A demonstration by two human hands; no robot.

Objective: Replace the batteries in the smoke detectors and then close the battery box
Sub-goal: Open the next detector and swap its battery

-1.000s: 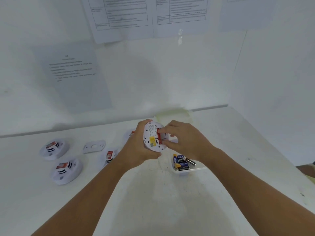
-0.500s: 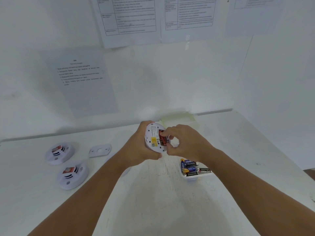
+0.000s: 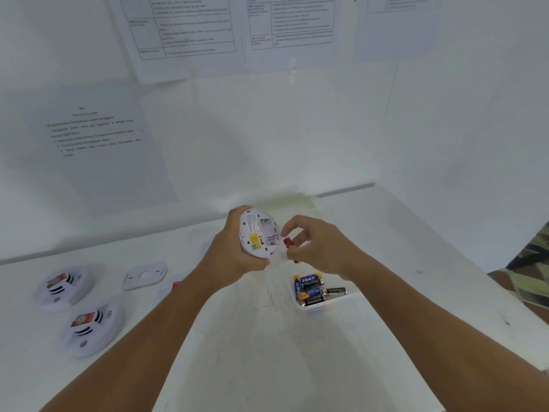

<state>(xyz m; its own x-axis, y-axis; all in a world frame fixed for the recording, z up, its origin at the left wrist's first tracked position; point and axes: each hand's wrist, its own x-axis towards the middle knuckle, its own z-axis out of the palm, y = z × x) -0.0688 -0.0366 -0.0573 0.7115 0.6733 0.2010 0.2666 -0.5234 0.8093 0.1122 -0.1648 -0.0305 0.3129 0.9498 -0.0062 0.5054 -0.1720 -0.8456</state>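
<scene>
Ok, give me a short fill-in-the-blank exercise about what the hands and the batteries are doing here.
1. The left hand holds a white smoke ____.
2. The right hand pinches a ____ battery.
3. The spare batteries lie in a white ____.
4. The battery compartment of the held unit is ____.

Missing words: detector; red; box; empty

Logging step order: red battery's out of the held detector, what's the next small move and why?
Probably set the red battery pinched by the right hand aside, then take a blue battery from the box: the detector in the left hand shows an empty bay.
</scene>
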